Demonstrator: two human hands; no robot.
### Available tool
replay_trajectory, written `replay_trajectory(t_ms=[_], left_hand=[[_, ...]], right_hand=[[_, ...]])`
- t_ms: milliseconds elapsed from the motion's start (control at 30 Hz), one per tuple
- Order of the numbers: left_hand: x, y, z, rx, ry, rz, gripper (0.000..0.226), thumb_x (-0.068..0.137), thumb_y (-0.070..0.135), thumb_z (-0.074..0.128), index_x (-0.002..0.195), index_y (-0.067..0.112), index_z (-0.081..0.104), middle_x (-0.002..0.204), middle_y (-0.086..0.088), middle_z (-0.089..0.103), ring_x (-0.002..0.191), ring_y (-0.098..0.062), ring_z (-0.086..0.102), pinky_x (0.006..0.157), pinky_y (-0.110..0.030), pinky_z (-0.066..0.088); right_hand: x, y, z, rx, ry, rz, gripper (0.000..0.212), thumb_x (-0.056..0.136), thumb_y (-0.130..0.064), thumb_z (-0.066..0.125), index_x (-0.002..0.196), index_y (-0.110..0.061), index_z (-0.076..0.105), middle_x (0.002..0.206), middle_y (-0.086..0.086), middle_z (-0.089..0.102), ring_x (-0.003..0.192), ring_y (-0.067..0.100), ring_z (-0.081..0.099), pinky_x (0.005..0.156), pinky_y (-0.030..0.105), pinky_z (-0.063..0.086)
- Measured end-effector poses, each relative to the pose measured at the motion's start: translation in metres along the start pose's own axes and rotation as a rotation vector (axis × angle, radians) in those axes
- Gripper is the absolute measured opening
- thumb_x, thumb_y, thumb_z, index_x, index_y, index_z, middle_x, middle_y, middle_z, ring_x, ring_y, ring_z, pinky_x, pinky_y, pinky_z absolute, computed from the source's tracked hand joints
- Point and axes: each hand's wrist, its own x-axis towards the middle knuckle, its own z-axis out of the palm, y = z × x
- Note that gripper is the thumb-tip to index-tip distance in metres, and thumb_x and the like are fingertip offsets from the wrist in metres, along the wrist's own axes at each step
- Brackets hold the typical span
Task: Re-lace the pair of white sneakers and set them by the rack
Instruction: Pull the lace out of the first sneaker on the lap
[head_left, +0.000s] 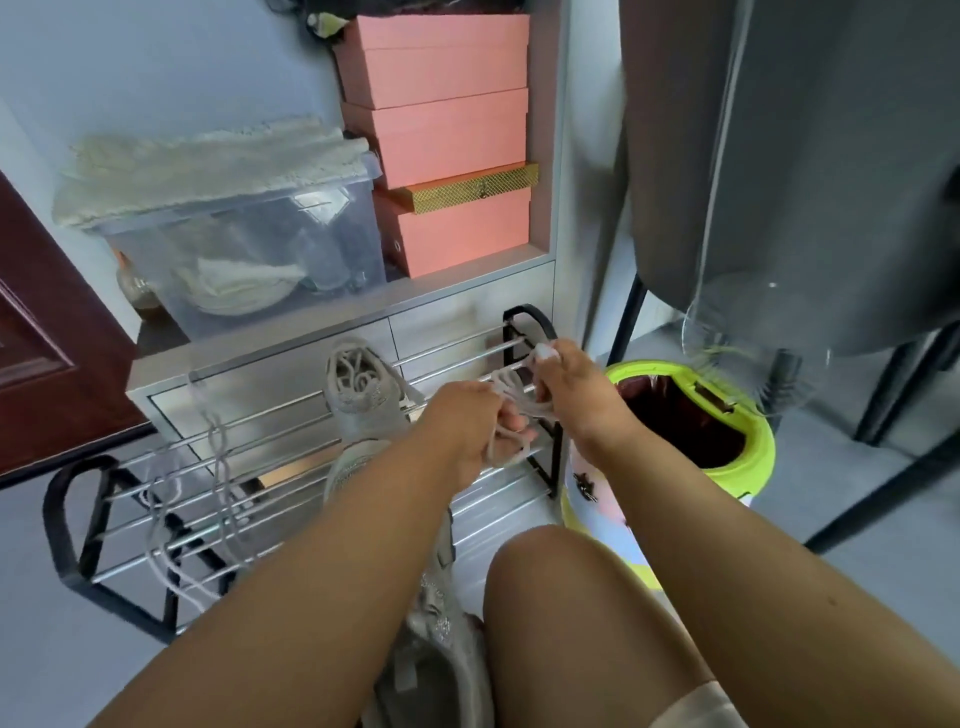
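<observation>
Together our hands hold a loose bundle of pale woven shoelace (511, 402) over the right end of the shoe rack (291, 467). Our left hand (467, 426) has its fingers curled round the lower loops; our right hand (569, 387) pinches the upper strands, with a whitish lace tip showing at its fingertips (545, 353). Exactly how the strands cross between the two hands is hard to make out.

One white knit sneaker (363, 395) stands on the rack's chrome bars, near the middle, its opening facing us and its lower half hidden behind our left forearm. A second sneaker (441, 639), mesh with a smooth toe, lies on the floor between our left arm and our bare knee (571, 623), largely covered by both. Another lace (208, 493) hangs in wavy lengths across the rack's left bars.

Black rounded tube frames close the rack at each end. Behind it stands a brushed grey drawer cabinet (260, 395), carrying a clear plastic bin (244, 249) topped with a fluffy cream mat, and stacked pink boxes (441, 140) sit in the niche beside it. A lime-rimmed round wastebasket (748, 431) sits just beside the rack's right end, close to our right wrist. Bare grey floor shows at lower left.
</observation>
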Motion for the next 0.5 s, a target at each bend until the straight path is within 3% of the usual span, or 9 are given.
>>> replay_trajectory(t_ms=[67, 167, 233, 300, 400, 500], left_hand=[[0.015, -0.001, 0.02, -0.043, -0.033, -0.068, 0.024, 0.096, -0.007, 0.04, 0.077, 0.002, 0.052, 0.069, -0.011, 0.049, 0.062, -0.018, 0.05, 0.064, -0.03, 0.058], [0.036, -0.005, 0.055, -0.162, -0.119, -0.148, 0.021, 0.098, 0.001, 0.043, 0.077, 0.005, 0.048, 0.082, -0.012, 0.053, 0.075, -0.019, 0.054, 0.078, -0.028, 0.048], [0.053, -0.01, 0.076, -0.306, -0.164, -0.217, 0.021, 0.1, 0.009, 0.042, 0.08, 0.004, 0.048, 0.08, -0.013, 0.048, 0.071, -0.018, 0.048, 0.073, -0.027, 0.038], [0.066, -0.013, 0.096, -0.381, -0.187, -0.267, 0.032, 0.1, 0.029, 0.044, 0.1, -0.001, 0.054, 0.087, -0.016, 0.054, 0.064, -0.017, 0.051, 0.063, -0.024, 0.04], [0.081, -0.017, 0.116, -0.388, -0.234, -0.31, 0.071, 0.096, 0.055, 0.038, 0.137, -0.003, 0.04, 0.126, -0.023, 0.056, 0.097, -0.027, 0.063, 0.071, -0.033, 0.052], [0.084, -0.021, 0.124, -0.35, -0.287, -0.346, 0.084, 0.092, 0.065, 0.034, 0.146, 0.001, 0.029, 0.148, -0.019, 0.039, 0.134, -0.025, 0.042, 0.105, -0.033, 0.04]], right_hand=[[0.007, 0.02, -0.015, 0.03, 0.073, 0.07, 0.021, 0.098, -0.021, 0.038, 0.092, -0.008, 0.053, 0.068, 0.0, 0.047, 0.061, 0.014, 0.044, 0.058, 0.029, 0.035], [0.02, 0.047, -0.046, 0.073, 0.251, 0.19, 0.02, 0.096, -0.019, 0.039, 0.079, -0.013, 0.049, 0.066, 0.005, 0.047, 0.066, 0.022, 0.047, 0.06, 0.031, 0.036], [0.029, 0.059, -0.067, 0.088, 0.33, 0.245, 0.018, 0.094, -0.019, 0.037, 0.084, -0.01, 0.049, 0.07, 0.008, 0.051, 0.07, 0.025, 0.05, 0.062, 0.033, 0.038], [0.038, 0.068, -0.084, 0.027, 0.358, 0.307, 0.017, 0.096, -0.017, 0.036, 0.095, -0.006, 0.049, 0.076, 0.009, 0.051, 0.072, 0.025, 0.05, 0.061, 0.032, 0.038], [0.052, 0.085, -0.103, 0.066, 0.413, 0.372, 0.03, 0.099, -0.02, 0.039, 0.119, -0.001, 0.049, 0.1, 0.011, 0.055, 0.085, 0.023, 0.052, 0.072, 0.031, 0.045], [0.06, 0.092, -0.116, 0.012, 0.387, 0.517, 0.049, 0.1, -0.037, 0.035, 0.128, 0.0, 0.05, 0.126, 0.019, 0.057, 0.107, 0.031, 0.056, 0.092, 0.038, 0.046]])
